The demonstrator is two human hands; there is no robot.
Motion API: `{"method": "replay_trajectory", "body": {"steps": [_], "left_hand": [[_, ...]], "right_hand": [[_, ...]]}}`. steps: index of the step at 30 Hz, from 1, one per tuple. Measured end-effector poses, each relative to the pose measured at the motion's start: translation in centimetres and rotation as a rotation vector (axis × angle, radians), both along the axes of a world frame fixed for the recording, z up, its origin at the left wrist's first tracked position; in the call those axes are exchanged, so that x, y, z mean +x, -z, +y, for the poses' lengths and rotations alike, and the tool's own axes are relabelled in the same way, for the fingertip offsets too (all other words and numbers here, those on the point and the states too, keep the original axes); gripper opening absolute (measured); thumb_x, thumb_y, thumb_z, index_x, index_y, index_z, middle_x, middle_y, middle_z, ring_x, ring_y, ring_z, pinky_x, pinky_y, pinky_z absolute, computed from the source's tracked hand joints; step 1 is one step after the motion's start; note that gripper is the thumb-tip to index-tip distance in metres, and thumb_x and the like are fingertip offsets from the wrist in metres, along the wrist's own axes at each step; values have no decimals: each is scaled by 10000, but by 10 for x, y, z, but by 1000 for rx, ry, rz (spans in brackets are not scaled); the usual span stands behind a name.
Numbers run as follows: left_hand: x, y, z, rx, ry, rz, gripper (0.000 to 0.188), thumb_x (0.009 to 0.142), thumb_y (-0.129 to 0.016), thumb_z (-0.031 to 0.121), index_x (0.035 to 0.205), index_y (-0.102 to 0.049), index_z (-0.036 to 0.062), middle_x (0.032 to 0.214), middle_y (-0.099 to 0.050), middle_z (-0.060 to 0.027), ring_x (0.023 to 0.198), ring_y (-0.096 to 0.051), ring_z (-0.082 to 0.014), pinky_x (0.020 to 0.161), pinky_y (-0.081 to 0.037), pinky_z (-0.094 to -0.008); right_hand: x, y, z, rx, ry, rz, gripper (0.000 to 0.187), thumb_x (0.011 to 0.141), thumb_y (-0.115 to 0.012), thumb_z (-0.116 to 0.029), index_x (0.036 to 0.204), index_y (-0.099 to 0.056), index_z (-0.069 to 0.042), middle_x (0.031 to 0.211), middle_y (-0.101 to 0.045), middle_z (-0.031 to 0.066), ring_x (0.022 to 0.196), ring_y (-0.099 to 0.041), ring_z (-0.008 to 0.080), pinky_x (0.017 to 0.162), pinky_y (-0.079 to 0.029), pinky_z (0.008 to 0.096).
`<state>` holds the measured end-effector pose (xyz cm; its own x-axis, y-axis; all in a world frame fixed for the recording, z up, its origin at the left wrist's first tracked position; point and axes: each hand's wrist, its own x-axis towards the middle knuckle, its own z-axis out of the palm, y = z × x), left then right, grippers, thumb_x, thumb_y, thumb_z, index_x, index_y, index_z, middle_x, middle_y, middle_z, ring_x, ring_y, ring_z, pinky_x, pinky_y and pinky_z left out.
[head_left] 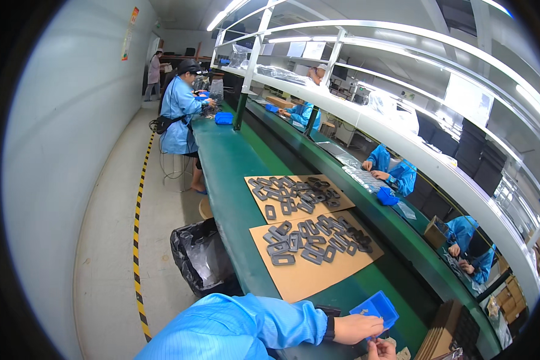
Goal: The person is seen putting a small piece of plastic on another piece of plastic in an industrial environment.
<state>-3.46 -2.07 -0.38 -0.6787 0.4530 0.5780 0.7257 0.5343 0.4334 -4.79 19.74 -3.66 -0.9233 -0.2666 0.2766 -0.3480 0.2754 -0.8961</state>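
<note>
My left hand [359, 329], in a blue sleeve with a dark cuff, reaches across the bench at the lower right. Its fingers are bent together just in front of a small blue bin [378, 308]. Right below it, at the lower edge, my right hand [382, 349] has thumb and fingertips pinched together. Whatever either hand holds is too small or hidden to name. Small pale pieces [404, 354] lie beside my right hand. Behind my left wrist a dark part [328, 310] is partly covered by the sleeve.
Many dark oblong frames [312, 256] lie on two cardboard sheets [294, 288] on the green bench [222, 174]. Stacked cardboard dividers [439, 330] stand at the lower right. A bin lined with a black bag [204, 255] is left of the bench. Co-workers in blue [180, 114] sit along it.
</note>
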Motion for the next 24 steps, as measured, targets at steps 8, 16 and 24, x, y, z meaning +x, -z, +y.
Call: {"method": "replay_trajectory", "body": {"steps": [8, 16, 24], "left_hand": [[7, -3, 6, 203, 56, -72, 190, 853, -612, 35, 1009, -503, 35, 1026, -568, -131, 977, -607, -332, 792, -525, -396], [11, -4, 12, 327, 138, 8, 133, 846, -615, 42, 952, -536, 39, 923, -545, -133, 857, -574, -336, 738, -489, -382], [8, -9, 11, 381, 177, -106, 324, 709, -539, -145, 987, -545, 21, 975, -556, -144, 880, -580, -335, 764, -503, -387]], "right_hand": [[19, -18, -11, -498, -129, -423, 292, 1031, -588, -200, 1239, -621, 2, 1084, -701, 101, 930, -680, 172, 784, -555, 260], [20, -16, -10, -699, -273, -572, 222, 947, -695, -157, 1070, -579, -13, 1006, -668, 131, 868, -657, 207, 702, -555, 304], [25, -20, -16, -821, -279, -477, 104, 895, -664, 34, 931, -597, -38, 1068, -626, 124, 982, -664, 238, 758, -551, 298]]}}
